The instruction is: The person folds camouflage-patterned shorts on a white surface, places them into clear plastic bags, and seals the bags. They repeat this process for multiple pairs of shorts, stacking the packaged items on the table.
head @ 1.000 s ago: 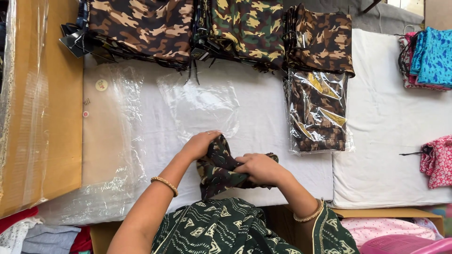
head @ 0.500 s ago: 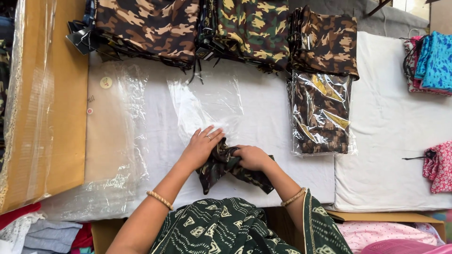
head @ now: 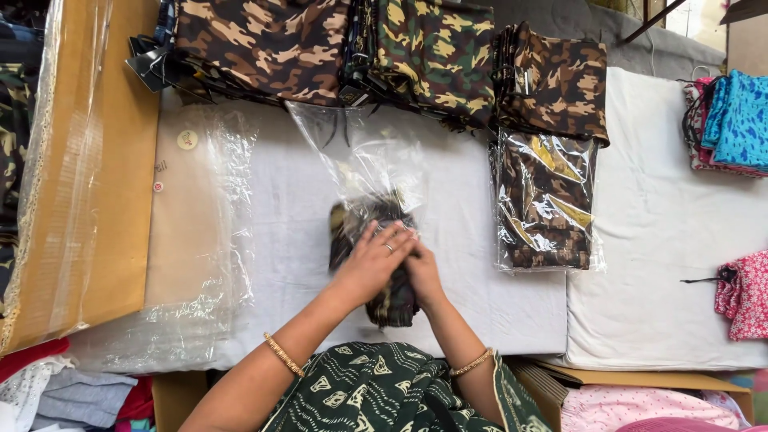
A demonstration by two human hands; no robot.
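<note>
The left hand (head: 374, 260) is lying flat, fingers close together, pressing on a folded camouflage garment (head: 390, 300). The right hand (head: 422, 276) is just beside it, partly under the left one, and I cannot tell how its fingers are closing. The garment is lying on the white sheet (head: 656, 264), half inside a clear plastic bag (head: 368, 160). To the right of the garment a packed bag of camouflage cloth (head: 548, 200) is resting. Beyond it a stack of camouflage clothes (head: 384, 48) is lying.
</note>
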